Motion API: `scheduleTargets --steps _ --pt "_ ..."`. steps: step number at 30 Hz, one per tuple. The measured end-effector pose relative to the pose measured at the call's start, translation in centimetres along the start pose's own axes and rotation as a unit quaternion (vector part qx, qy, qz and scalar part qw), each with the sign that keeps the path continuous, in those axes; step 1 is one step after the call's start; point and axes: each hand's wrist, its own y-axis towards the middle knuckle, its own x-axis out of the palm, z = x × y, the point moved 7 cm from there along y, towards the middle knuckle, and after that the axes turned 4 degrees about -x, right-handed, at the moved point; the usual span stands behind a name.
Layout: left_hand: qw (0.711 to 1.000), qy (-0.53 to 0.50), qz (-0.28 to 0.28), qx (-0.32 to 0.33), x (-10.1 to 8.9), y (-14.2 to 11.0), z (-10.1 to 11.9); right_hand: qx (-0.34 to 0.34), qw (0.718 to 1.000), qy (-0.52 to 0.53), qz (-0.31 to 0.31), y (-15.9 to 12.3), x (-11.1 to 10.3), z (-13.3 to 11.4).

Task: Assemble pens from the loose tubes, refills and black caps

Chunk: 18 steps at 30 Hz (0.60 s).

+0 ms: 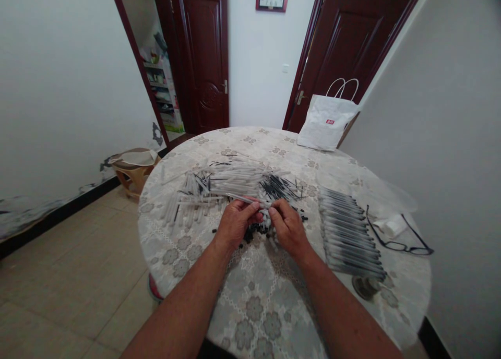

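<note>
Over the middle of the round table, my left hand (238, 222) is closed on a slim whitish pen barrel (241, 198) that points up to the left. My right hand (287, 224) is closed in a pinch by the barrel's right end; what its fingertips hold is too small to make out. Beyond my hands lies a wide heap of pale pen barrels (237, 177). Thin black refills (278, 187) are bunched to its right. Small black pieces (250, 234), perhaps caps, and some white bits lie scattered beneath my hands.
Rows of assembled-looking pens (348, 234) lie at the right, with eyeglasses (403, 247), clear plastic film (385, 194) and a round dark object (366, 287) nearby. A white paper bag (329, 121) stands at the back right. A wooden stool (135, 166) is left of the table.
</note>
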Motion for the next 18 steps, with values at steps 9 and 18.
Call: scheduleTargets --steps 9,18 --pt "0.997 0.069 0.016 0.017 0.3 -0.3 0.5 -0.003 0.999 -0.002 -0.041 0.1 0.5 0.1" --pt "0.829 0.510 -0.160 0.163 4.0 -2.4 0.6 -0.007 0.978 -0.111 0.177 0.6 -6.3 0.3"
